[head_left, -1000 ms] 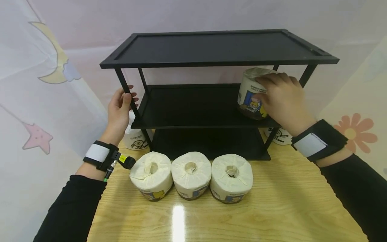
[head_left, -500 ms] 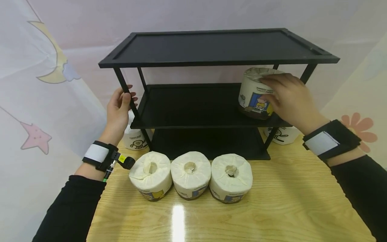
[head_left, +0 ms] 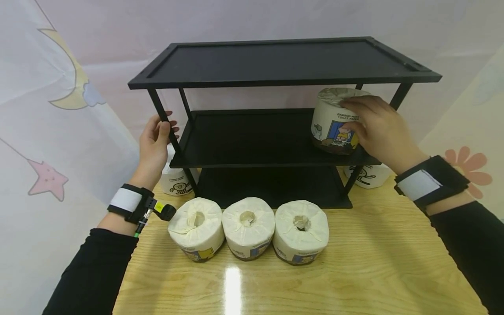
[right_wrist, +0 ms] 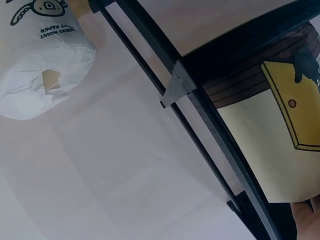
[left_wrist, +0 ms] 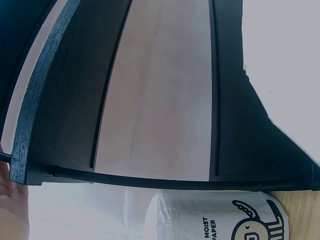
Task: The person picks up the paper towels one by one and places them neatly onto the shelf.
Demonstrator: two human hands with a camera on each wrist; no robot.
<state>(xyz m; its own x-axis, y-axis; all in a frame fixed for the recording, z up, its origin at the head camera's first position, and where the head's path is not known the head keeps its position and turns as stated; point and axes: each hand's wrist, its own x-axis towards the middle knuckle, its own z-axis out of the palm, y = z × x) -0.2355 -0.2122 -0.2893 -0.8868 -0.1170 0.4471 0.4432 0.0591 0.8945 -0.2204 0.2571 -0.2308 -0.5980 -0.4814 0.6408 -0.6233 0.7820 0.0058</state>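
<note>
My right hand [head_left: 379, 131] grips a wrapped toilet paper roll [head_left: 334, 127] at its right side, thumb in front and fingers over the top edge. The roll stands at the right end of the rack's middle shelf [head_left: 252, 138], its cartoon print facing me. In the right wrist view this roll [right_wrist: 260, 150] shows a yellow door print, with a bit of the hand [right_wrist: 306, 220] at the corner. On the other side my left hand [head_left: 155, 142] holds the black rack's front left post [head_left: 162, 109], its thumb in front and fingertips showing behind.
Three toilet paper rolls [head_left: 249, 227] stand in a row on the wooden table [head_left: 252, 288] before the rack. Another roll [head_left: 177, 180] stands beyond its left side, one more [head_left: 366, 176] beyond its right. The rack's top panel [head_left: 283, 63] overhangs the middle shelf.
My right hand and the roll it holds have shifted a little to the right along the middle shelf. The left hand stays on the post.
</note>
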